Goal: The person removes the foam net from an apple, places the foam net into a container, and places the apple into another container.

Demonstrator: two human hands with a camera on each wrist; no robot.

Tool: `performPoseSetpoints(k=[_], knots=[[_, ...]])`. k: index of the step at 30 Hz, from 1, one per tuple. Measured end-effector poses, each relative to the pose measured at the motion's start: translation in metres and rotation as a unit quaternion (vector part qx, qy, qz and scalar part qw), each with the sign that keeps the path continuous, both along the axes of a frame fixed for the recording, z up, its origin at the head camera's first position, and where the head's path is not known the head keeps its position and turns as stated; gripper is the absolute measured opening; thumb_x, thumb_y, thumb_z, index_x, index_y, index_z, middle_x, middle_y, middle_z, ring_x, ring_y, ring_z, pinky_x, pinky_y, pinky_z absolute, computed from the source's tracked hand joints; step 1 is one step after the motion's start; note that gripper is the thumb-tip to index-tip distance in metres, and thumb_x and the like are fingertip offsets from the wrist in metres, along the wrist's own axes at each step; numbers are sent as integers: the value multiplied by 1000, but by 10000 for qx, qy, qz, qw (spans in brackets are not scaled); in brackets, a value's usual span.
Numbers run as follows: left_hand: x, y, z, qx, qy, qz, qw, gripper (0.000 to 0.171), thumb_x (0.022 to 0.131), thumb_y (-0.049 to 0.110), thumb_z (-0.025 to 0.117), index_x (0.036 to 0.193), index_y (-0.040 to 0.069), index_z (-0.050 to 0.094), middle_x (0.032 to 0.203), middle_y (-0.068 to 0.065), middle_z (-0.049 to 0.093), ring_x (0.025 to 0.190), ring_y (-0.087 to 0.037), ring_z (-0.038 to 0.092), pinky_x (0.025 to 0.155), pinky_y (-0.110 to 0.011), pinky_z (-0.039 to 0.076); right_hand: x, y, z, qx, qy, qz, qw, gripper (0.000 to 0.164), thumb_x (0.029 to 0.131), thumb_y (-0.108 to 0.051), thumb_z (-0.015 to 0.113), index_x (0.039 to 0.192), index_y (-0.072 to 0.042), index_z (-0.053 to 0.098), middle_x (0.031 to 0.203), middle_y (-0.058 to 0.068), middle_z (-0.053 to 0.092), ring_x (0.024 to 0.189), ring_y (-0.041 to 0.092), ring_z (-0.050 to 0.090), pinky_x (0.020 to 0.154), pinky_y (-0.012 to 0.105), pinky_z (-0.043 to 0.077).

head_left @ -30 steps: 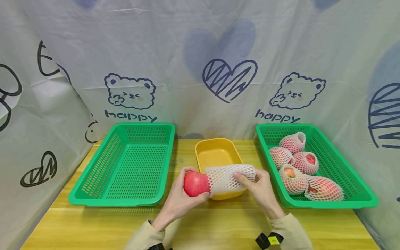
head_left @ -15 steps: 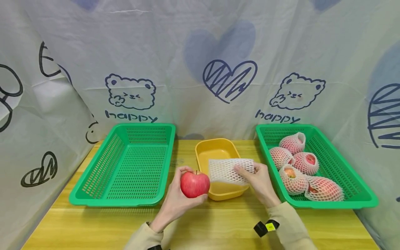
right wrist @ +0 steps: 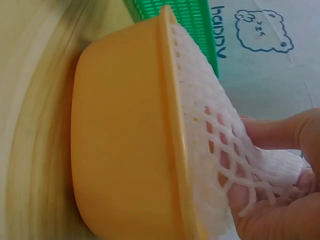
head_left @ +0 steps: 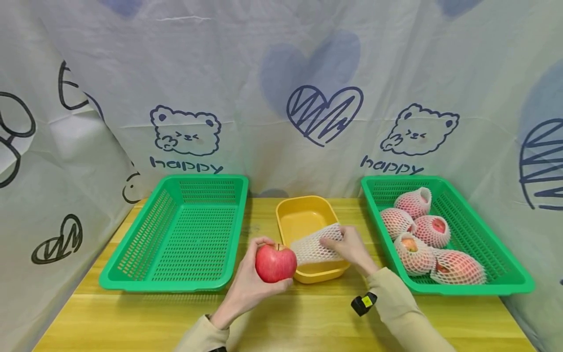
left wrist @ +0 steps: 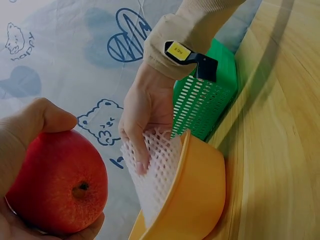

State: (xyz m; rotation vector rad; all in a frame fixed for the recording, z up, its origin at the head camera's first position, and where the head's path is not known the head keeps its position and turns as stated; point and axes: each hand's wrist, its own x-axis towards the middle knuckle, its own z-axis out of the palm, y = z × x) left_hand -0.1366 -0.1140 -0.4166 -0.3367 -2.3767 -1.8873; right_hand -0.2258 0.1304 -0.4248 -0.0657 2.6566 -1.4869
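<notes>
A bare red apple (head_left: 276, 264) sits in my left hand (head_left: 250, 281), the fingers and thumb curled round its side; its stem faces up. In the left wrist view the apple (left wrist: 60, 182) fills the lower left. My right hand (head_left: 354, 248) pinches a white foam net sleeve (head_left: 314, 247) by its right end. The sleeve's lower part dips inside the rim of the yellow tub (head_left: 308, 215). From the right wrist view, the thumb and fingers grip the net (right wrist: 220, 135) just over the tub's rim (right wrist: 172, 100).
A green basket (head_left: 193, 285) with nothing in it stands on the left. The right green basket (head_left: 475, 215) holds several net-wrapped apples (head_left: 414, 252). All rest on a wooden table (head_left: 281, 322) before a printed cloth (head_left: 255, 78).
The net sleeve came off the apple and moved right, then down into the yellow tub with my right hand. My left hand has turned the apple stem up and stays nearly in place.
</notes>
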Motion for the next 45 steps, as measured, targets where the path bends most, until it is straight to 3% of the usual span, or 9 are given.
performPoseSetpoints(k=[5,10,18,27,30,34,36,41,45], knots=[[0,0,-1,3,4,-42,10000,72,65,11,90,124,13,48,123,-12,59,104,-25,63,83,-26,56,-3,-5,-3,650,-279,229,9972,24,88,-14,75,102,4,67,90,13,68,80,19,60,72,33,54],[0,0,-1,-22,21,-202,9998,71,65,11,91,123,13,49,124,-12,60,105,-25,63,85,-25,56,-5,-7,-9,1447,-46,459,9884,39,87,-12,77,115,12,63,106,23,69,94,28,65,89,47,57],[1,-2,-1,-88,164,-420,9989,70,66,12,91,123,14,51,123,-11,61,104,-22,64,85,-25,57,-6,-8,-18,2195,722,530,9715,30,79,-7,82,101,7,68,85,15,70,75,21,59,68,36,54],[3,-7,-1,-101,249,-404,9988,70,65,13,92,123,15,53,122,-11,63,103,-19,65,86,-27,57,0,6,-7,2044,832,308,9748,27,81,-24,84,77,-4,65,64,2,56,58,13,43,53,24,33],[2,-8,-1,-84,237,-397,9989,69,65,13,92,122,15,53,123,-10,63,103,-20,65,85,-27,57,3,9,2,2369,1595,212,9581,29,83,-26,83,75,-3,66,63,5,61,59,17,50,56,29,36],[2,-9,-1,-79,210,-412,9989,69,66,13,92,123,15,53,123,-11,62,104,-20,64,85,-26,57,9,7,11,2806,2911,198,9144,23,84,-18,81,94,1,73,87,16,76,77,33,69,71,44,55],[2,-9,-1,-92,221,-414,9989,69,66,13,92,123,15,53,123,-10,62,104,-20,64,85,-26,57,14,1,13,2850,3239,453,9010,20,86,-13,78,99,2,73,92,17,76,82,34,72,72,47,58],[2,-8,0,-197,348,-398,9984,74,65,13,92,129,15,53,124,-10,63,104,-19,64,86,-27,57,26,-15,9,3053,2622,1462,9037,16,99,-19,62,89,-8,69,84,5,70,81,28,70,70,47,58],[2,-8,0,-263,337,-348,9985,80,65,15,92,135,16,52,126,-10,63,105,-20,63,86,-27,57,30,-21,1,3295,1630,1668,9149,29,105,-30,51,84,-14,64,84,2,69,93,31,71,78,52,58]])
